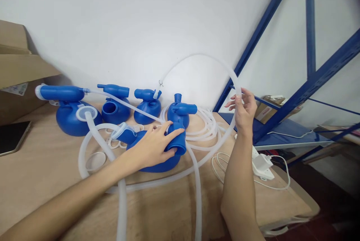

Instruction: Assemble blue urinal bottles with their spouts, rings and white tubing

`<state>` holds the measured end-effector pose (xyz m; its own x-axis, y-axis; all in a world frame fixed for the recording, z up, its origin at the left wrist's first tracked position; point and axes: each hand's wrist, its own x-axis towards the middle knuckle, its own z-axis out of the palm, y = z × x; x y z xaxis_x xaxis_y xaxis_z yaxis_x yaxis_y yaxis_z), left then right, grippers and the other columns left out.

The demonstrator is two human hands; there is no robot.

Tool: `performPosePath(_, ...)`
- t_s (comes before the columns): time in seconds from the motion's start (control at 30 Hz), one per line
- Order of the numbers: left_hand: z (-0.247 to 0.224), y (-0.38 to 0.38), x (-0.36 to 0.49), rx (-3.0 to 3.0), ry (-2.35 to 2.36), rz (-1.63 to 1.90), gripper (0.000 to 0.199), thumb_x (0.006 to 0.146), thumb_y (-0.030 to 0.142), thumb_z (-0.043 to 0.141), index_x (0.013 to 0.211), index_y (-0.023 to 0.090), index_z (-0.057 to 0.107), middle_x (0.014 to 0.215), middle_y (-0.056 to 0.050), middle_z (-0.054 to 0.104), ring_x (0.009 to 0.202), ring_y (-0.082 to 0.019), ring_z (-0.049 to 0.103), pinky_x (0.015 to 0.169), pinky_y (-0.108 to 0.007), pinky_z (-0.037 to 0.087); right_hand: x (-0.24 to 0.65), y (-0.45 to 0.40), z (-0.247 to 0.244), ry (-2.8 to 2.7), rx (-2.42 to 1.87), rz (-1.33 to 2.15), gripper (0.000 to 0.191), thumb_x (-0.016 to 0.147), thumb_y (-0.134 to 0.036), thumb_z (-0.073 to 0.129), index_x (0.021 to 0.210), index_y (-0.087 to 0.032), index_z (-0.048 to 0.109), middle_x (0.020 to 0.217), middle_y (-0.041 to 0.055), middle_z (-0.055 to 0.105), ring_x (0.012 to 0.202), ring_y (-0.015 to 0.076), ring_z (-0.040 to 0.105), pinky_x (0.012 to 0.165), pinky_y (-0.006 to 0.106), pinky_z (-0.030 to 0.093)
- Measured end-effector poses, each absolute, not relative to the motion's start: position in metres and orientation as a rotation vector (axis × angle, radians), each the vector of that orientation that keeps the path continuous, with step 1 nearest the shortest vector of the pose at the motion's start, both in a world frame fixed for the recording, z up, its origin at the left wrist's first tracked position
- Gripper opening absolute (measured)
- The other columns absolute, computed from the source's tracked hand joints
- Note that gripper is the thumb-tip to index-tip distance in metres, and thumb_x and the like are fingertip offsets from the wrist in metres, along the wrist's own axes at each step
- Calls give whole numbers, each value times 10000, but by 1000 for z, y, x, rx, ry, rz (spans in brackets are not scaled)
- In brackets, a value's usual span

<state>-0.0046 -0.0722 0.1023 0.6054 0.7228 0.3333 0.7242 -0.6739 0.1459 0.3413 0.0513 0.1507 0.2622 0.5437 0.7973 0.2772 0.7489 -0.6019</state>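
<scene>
My left hand (153, 145) grips the neck of a blue plastic bottle (161, 166) lying nearest me, fingers curled round by its wide open mouth. A clear cap (123, 130) sits on that bottle's left end. My right hand (245, 108), raised at the right, pinches a translucent hose (218, 60) between thumb and fingers. From there the hose arcs left to a small wire clip (161, 83) and ends by the handle of another blue bottle (146, 110). Close behind my left hand stands a further blue bottle (184, 109).
At the back left are a blue bottle with a white-collared mouth (70, 121) and an open-mouthed one (120, 110). Coiled hose (209, 128) covers the table's middle. A power strip (264, 168), phone (14, 138), cardboard box (25, 70) and blue shelf frame (311, 27) stand around.
</scene>
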Motion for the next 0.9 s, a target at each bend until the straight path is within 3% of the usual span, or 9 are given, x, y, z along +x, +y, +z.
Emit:
performPosePath(0.13, 98, -69, -4, -2916, -1307, -632, 677, 976, 389, 653, 1602, 345, 398, 1694, -188, 329, 1492, -445, 441, 1118, -614, 463, 337, 50, 153, -1367, -743, 211, 453, 868, -572, 765, 1208, -297, 648, 879, -31, 652, 566, 116, 653, 464, 242, 463)
performPosePath(0.27, 99, -63, -6, -2988, -1371, -740, 797, 923, 567, 725, 1617, 367, 389, 1656, -170, 392, 1480, -425, 464, 1119, -567, 486, 328, 46, 155, -1419, -737, 245, 440, 877, -555, 766, 1212, -287, 670, 885, -23, 655, 562, 107, 626, 478, 245, 464)
performPosePath(0.4, 97, -60, -6, -2973, -1358, -762, 738, 905, 614, 735, 1567, 407, 483, 1647, -162, 379, 1382, -429, 553, 1081, -580, 506, 322, 43, 156, -1462, -763, 275, 447, 875, -561, 765, 1212, -277, 690, 878, -18, 662, 568, 111, 622, 495, 252, 468)
performPosePath(0.63, 95, -59, -11, -3108, -1280, -813, 999, 634, 649, 928, 1500, 373, 512, 1568, -148, 358, 1379, -443, 505, 1088, -584, 504, 320, 46, 153, -1485, -787, 319, 460, 857, -568, 776, 1213, -288, 694, 873, -25, 677, 568, 114, 621, 508, 252, 480)
performPosePath(0.8, 97, -66, -11, -3113, -1281, -848, 1103, 646, 679, 904, 1592, 383, 421, 1446, -131, 438, 1337, -415, 517, 1123, -597, 469, 316, 49, 150, -1503, -785, 353, 463, 844, -573, 795, 1199, -286, 713, 861, -25, 697, 594, 131, 674, 506, 254, 485)
performPosePath(0.9, 101, -66, -14, -3230, -1224, -968, 1013, 682, 668, 882, 1552, 345, 475, 1435, -122, 485, 1353, -393, 515, 1179, -600, 416, 314, 47, 151, -1523, -782, 352, 449, 845, -563, 803, 1188, -285, 725, 853, -22, 704, 595, 133, 684, 510, 253, 491)
